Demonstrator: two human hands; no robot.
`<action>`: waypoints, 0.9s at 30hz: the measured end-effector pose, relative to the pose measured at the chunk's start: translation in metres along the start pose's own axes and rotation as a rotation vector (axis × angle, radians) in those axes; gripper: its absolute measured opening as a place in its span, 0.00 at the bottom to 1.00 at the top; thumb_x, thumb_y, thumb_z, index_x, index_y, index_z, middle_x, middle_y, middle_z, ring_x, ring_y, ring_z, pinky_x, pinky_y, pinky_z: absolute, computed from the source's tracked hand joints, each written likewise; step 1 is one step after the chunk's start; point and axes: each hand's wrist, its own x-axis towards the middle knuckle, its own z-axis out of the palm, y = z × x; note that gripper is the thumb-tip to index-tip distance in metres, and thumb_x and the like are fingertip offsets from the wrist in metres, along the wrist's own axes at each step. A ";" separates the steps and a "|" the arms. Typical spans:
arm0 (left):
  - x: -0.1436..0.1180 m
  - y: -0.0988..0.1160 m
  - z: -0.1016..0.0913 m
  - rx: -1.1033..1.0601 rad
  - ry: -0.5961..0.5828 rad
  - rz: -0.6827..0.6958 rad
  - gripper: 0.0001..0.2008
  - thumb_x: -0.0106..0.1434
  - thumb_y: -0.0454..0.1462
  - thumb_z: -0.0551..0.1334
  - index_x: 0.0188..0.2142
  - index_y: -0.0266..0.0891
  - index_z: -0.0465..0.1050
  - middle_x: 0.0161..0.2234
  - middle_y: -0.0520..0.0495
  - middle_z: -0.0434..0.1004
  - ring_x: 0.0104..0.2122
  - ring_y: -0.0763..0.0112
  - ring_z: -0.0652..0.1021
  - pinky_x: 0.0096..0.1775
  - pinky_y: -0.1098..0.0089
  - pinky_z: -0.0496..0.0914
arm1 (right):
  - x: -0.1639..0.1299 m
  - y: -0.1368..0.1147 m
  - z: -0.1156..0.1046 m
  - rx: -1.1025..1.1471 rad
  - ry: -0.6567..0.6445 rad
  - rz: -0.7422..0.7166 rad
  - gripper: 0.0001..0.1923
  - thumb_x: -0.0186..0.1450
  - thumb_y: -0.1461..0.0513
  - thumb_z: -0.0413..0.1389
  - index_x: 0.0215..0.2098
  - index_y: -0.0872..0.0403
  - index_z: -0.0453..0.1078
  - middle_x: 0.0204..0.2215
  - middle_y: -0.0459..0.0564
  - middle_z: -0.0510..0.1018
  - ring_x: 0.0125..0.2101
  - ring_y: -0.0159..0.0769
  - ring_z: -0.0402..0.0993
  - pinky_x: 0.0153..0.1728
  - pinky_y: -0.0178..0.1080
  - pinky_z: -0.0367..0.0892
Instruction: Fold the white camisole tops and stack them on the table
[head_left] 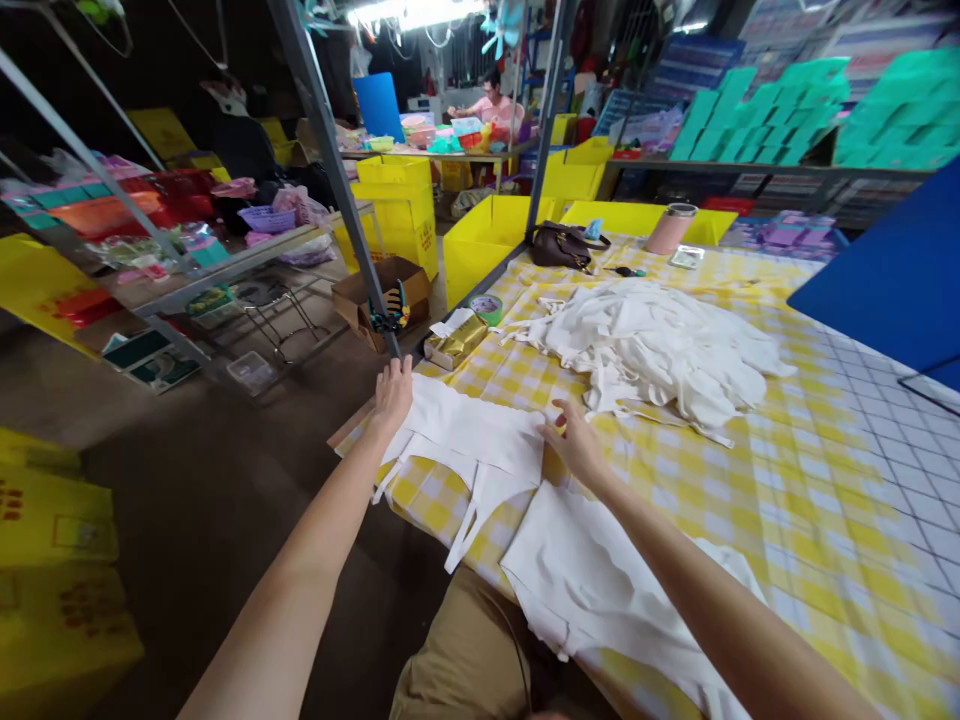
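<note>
A white strappy camisole (472, 430) lies spread flat at the table's near left corner, its straps hanging toward me over the edge. My left hand (391, 398) rests on its left end, fingers stretched forward and the thumb hidden. At its right end, my right hand (576, 438) has bent fingers and thumb at the upper corner of the cloth, seemingly pinching it. More white garments (607, 570) lie below my right forearm, partly covered by it. Farther back is a loose heap of white garments (660, 345) with tangled straps.
A yellow checked cloth (795, 480) covers the table. A gold packet (459, 342), green tape roll (486, 308), dark handbag (559, 246) and pink jar (671, 230) stand along the back. A metal post (337, 180) rises by the left corner. Another person (491, 105) sits far behind.
</note>
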 end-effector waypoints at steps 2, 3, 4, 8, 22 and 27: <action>-0.017 0.018 -0.002 0.051 0.039 0.113 0.21 0.64 0.32 0.47 0.57 0.33 0.56 0.49 0.33 0.65 0.48 0.54 0.68 0.48 0.59 0.62 | -0.018 0.017 -0.029 -0.024 -0.110 -0.093 0.17 0.59 0.57 0.51 0.46 0.54 0.66 0.37 0.52 0.72 0.29 0.35 0.68 0.34 0.39 0.63; -0.028 0.029 -0.002 0.029 0.022 0.198 0.21 0.64 0.32 0.48 0.57 0.34 0.56 0.49 0.35 0.64 0.49 0.55 0.68 0.49 0.60 0.62 | -0.029 0.028 -0.047 -0.037 -0.188 -0.139 0.15 0.60 0.57 0.50 0.43 0.53 0.68 0.37 0.52 0.73 0.28 0.35 0.68 0.33 0.39 0.64; -0.041 0.041 -0.002 -0.016 -0.017 0.301 0.21 0.64 0.32 0.50 0.57 0.36 0.57 0.49 0.36 0.64 0.48 0.56 0.68 0.49 0.60 0.62 | -0.042 0.039 -0.065 -0.048 -0.270 -0.165 0.13 0.60 0.57 0.50 0.40 0.52 0.69 0.36 0.51 0.73 0.29 0.35 0.69 0.33 0.39 0.64; -0.096 0.091 -0.001 -0.262 -0.255 0.762 0.20 0.62 0.34 0.55 0.54 0.41 0.60 0.49 0.43 0.65 0.48 0.62 0.68 0.50 0.62 0.63 | -0.097 0.089 -0.130 -0.115 -0.455 -0.100 0.12 0.57 0.55 0.53 0.37 0.50 0.72 0.37 0.51 0.75 0.34 0.40 0.71 0.35 0.40 0.66; -0.123 0.178 -0.005 -0.149 -0.575 1.102 0.10 0.58 0.34 0.61 0.41 0.39 0.69 0.39 0.46 0.68 0.42 0.65 0.69 0.44 0.67 0.63 | -0.149 0.146 -0.129 -0.315 -0.234 -0.104 0.17 0.60 0.62 0.47 0.46 0.48 0.68 0.45 0.53 0.70 0.43 0.43 0.68 0.33 0.40 0.67; -0.125 0.179 -0.009 -0.118 -0.555 1.100 0.01 0.59 0.33 0.59 0.32 0.37 0.69 0.37 0.47 0.67 0.39 0.66 0.69 0.42 0.68 0.62 | -0.144 0.147 -0.127 -0.315 -0.221 -0.154 0.10 0.60 0.64 0.46 0.35 0.51 0.68 0.34 0.53 0.70 0.38 0.41 0.68 0.33 0.39 0.66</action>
